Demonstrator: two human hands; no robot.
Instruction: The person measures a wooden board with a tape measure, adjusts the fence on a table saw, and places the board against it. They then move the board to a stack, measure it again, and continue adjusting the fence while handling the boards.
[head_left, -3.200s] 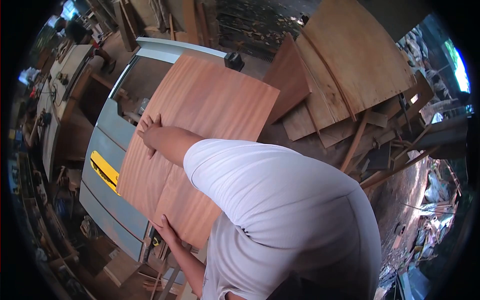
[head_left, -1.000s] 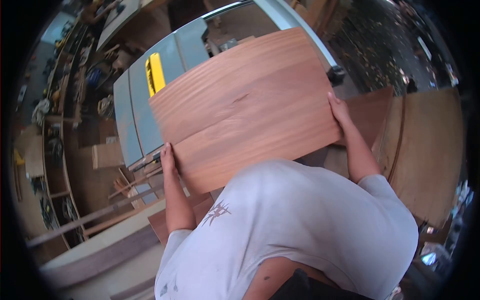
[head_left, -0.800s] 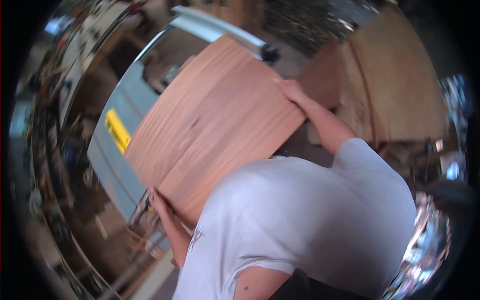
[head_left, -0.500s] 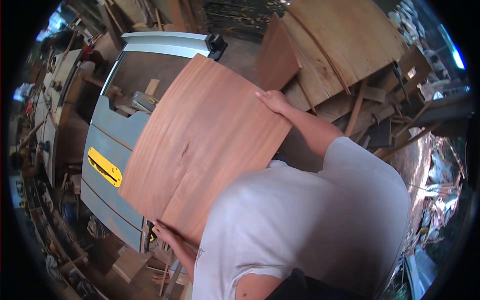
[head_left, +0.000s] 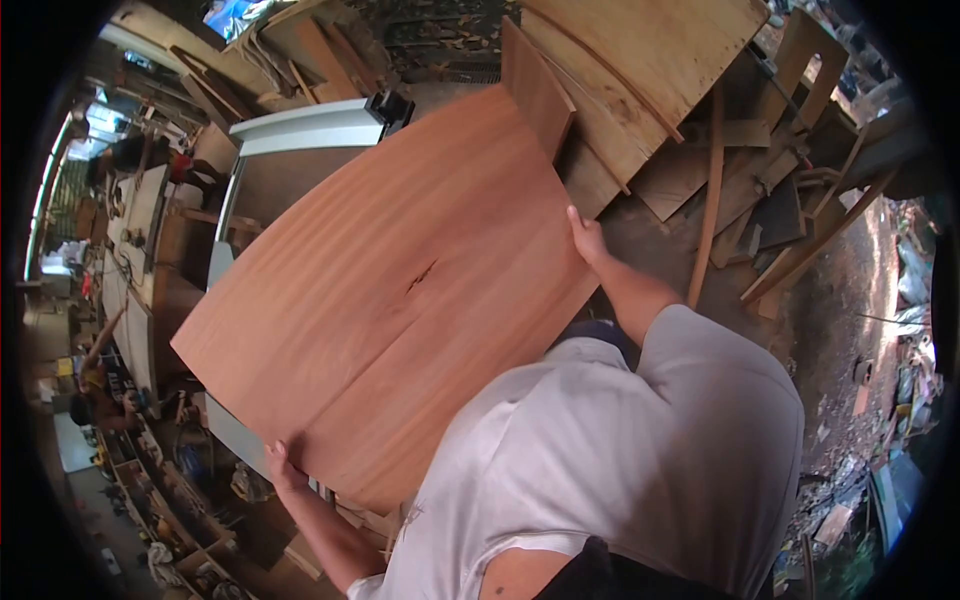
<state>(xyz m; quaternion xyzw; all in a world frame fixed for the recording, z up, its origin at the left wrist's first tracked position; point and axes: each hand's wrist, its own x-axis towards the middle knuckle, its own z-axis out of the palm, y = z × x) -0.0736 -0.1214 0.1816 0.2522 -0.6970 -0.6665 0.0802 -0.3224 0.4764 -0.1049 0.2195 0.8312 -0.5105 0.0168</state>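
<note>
A broad, reddish-brown wooden panel (head_left: pixel 400 300) with a dark knot and a lengthwise seam fills the middle of the view. My left hand (head_left: pixel 285 467) grips its lower-left edge, thumb on top and the other fingers hidden beneath. At the right edge, my right hand (head_left: pixel 588 238) holds the panel the same way. Under and behind it is a table saw, mostly covered, with its pale metal fence (head_left: pixel 310 127) showing at the far end. Whether the panel touches the saw cannot be seen.
To the upper right, a smaller reddish board (head_left: pixel 538 88) leans against a large plywood sheet (head_left: pixel 640 60). Offcuts and a long wood strip (head_left: pixel 712 195) lie beside them. A workbench (head_left: pixel 135 260) runs along the left, with a divided wooden rack (head_left: pixel 165 500) below it.
Both hands have turned the panel and brought it higher in view, covering the saw's yellow insert and most of its top. The view has shifted, showing more workshop at left.
</note>
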